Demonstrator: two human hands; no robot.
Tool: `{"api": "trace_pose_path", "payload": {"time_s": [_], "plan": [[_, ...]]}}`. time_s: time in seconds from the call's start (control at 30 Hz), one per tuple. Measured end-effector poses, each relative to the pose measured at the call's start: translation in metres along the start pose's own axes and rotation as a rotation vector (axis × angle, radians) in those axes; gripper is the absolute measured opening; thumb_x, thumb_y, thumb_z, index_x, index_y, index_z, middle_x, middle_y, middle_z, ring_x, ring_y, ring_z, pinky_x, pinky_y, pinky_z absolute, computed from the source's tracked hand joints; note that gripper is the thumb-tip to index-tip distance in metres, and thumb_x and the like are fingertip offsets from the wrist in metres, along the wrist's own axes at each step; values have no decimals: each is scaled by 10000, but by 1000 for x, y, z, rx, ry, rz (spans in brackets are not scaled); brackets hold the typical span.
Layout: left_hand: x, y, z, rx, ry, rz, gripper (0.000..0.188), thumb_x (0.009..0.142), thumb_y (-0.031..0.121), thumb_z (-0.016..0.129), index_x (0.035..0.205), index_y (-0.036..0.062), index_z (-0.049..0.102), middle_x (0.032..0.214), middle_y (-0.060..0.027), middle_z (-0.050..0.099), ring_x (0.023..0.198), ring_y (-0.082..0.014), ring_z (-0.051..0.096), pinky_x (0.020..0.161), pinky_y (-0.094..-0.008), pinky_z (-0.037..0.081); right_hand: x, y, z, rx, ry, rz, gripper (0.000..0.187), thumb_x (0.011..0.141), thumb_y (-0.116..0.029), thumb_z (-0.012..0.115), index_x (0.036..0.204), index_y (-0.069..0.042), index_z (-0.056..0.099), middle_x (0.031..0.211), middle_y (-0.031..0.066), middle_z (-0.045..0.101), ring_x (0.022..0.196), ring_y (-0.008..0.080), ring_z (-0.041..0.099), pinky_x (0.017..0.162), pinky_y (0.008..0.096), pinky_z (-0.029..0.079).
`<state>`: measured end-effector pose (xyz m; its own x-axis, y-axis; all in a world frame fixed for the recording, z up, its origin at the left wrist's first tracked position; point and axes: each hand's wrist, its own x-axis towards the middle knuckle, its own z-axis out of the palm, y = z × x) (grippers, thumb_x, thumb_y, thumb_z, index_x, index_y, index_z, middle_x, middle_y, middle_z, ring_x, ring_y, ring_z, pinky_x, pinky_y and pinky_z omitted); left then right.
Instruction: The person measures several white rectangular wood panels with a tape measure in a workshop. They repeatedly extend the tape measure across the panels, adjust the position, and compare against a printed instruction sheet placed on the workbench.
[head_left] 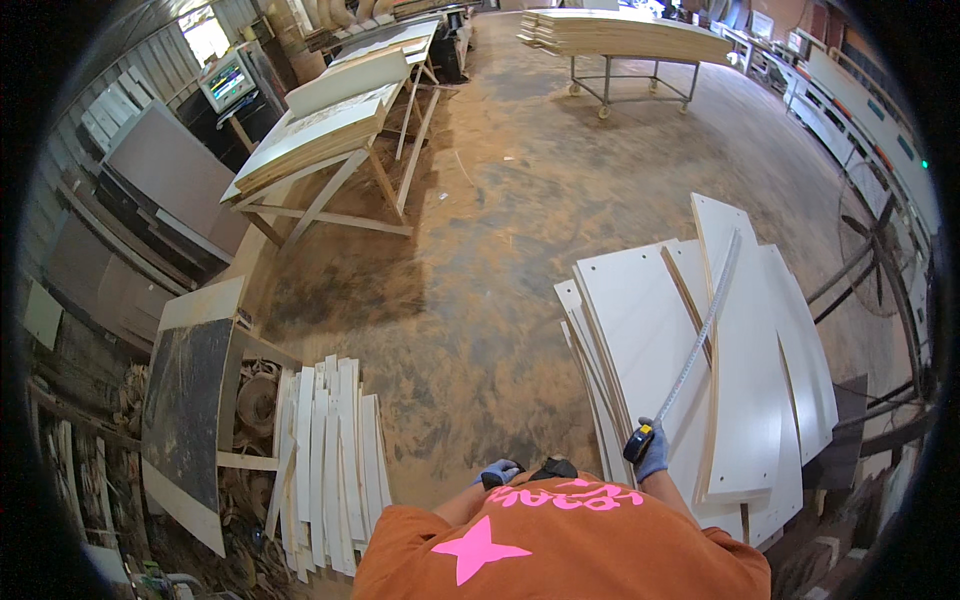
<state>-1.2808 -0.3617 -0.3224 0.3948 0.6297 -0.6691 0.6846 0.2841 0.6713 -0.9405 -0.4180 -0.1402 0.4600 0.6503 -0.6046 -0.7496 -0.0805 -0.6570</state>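
Observation:
In my gloved right hand (655,455) is a tape measure (637,446) with a dark and yellow case. Its metal blade (697,340) is drawn out and slants up and to the right over a long white board (745,400). That board lies on top of a pile of white panels (630,320), some with small holes near their corners. My left hand (499,469), also gloved, is close in front of my body, apart from the panels. Its fingers look curled by something dark that I cannot make out; my body partly hides them.
Narrow white strips (335,460) are stacked at the lower left, next to a wooden frame (250,462). Farther off are a wooden trestle table (340,180) bearing boards and a wheeled cart (605,85) loaded with panels. A large fan (875,240) stands at the right. Dust covers the floor (470,300).

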Motion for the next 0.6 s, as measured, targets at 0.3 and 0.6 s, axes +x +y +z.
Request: {"api": "trace_pose_path", "payload": {"time_s": [0.3, 0.6], "plan": [[45, 1, -96, -89, 186, -76, 365, 821, 362, 565, 1084, 111, 583, 1079, -125, 594, 1020, -277, 550, 881, -333, 411, 79, 8, 79, 125, 47, 23, 353, 894, -403, 430, 918, -68, 538, 504, 8, 411, 387, 125, 412, 356, 273, 357], [118, -39, -285, -455, 136, -47, 345, 833, 321, 533, 1070, 78, 589, 1089, -125, 588, 1031, -277, 541, 898, -340, 398, 174, 41, 222, 220, 242, -45, 366, 845, -529, 439, 797, -185, 552, 546, -21, 465, 426, 129, 456, 378, 275, 389]]}}
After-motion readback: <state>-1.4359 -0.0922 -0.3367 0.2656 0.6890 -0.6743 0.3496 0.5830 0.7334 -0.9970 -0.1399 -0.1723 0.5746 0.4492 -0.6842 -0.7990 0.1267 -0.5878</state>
